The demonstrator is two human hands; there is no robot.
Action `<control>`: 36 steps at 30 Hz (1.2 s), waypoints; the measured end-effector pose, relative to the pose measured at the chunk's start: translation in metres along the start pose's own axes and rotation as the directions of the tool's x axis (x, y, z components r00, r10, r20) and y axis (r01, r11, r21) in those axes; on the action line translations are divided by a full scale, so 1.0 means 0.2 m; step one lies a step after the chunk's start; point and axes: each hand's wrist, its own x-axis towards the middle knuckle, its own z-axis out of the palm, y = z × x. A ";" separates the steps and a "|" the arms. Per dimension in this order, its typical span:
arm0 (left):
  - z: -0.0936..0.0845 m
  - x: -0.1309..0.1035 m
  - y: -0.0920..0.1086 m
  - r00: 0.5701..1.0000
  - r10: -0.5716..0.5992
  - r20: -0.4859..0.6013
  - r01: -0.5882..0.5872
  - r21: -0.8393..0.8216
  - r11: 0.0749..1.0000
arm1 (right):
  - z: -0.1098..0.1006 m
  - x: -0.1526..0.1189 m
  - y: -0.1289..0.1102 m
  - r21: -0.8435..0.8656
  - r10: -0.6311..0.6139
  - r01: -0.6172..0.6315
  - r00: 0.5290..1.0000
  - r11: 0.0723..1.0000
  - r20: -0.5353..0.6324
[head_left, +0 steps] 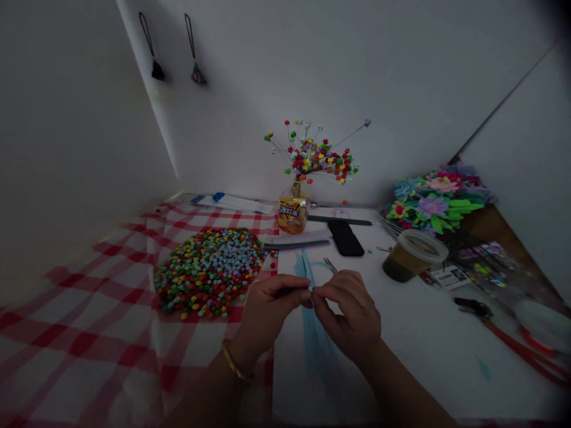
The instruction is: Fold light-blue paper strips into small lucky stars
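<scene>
Near the middle, my left hand (273, 303) and my right hand (350, 309) meet fingertip to fingertip. Between them is a small light-blue paper piece (311, 286), pinched by both hands and partly covered by the fingers. Light-blue paper strips (309, 339) lie on the white surface under and behind the hands. The tips of a pair of scissors (330, 265) show just beyond my right hand. A big pile of small colourful folded stars (214, 267) lies left of my left hand.
A bottle (293, 214) holding star-tipped stems stands at the back, with a black phone (345, 238) beside it. To the right are a plastic cup (413, 255) of dark liquid, fuzzy flowers (435, 202) and orange-handled pliers (504, 336). A red-checked cloth (111, 285) covers the left.
</scene>
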 end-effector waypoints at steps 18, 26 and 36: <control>-0.03 0.00 0.01 0.953 0.213 0.216 -0.242 0.121 0.963 | -0.05 0.01 0.03 -0.013 0.002 0.000 0.985 1.000 0.171; -0.03 -0.01 0.01 0.943 0.207 0.259 -0.273 0.248 0.930 | -0.04 -0.01 0.02 0.088 0.300 -0.328 0.925 0.941 0.233; -0.02 0.00 0.02 0.994 -0.041 0.099 0.047 -0.068 0.997 | -0.05 0.01 0.03 0.138 0.027 -0.042 0.994 0.990 0.107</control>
